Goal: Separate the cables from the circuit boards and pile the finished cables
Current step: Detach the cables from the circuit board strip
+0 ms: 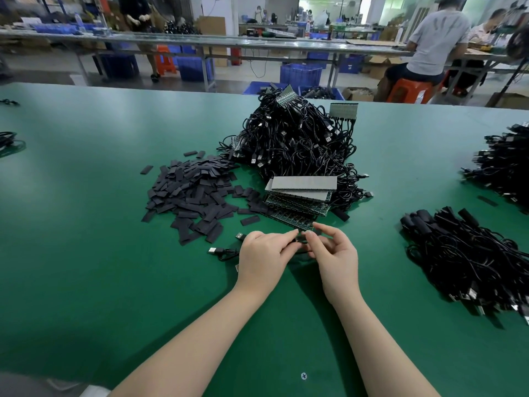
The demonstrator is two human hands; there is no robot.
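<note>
Both hands (300,253) pinching cable (226,252) — lying left-right

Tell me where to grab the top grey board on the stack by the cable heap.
Judging by its pose, pinch the grey board across its free left short end, coming from the left: it lies flat atop the board stack, and cables crowd its far and right sides.

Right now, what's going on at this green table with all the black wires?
A person is working a small cable piece, pinching it with both the left hand and the right hand. Beyond them lies a stack of circuit boards and a tangled cable heap. A pile of cables sits to the right.
</note>
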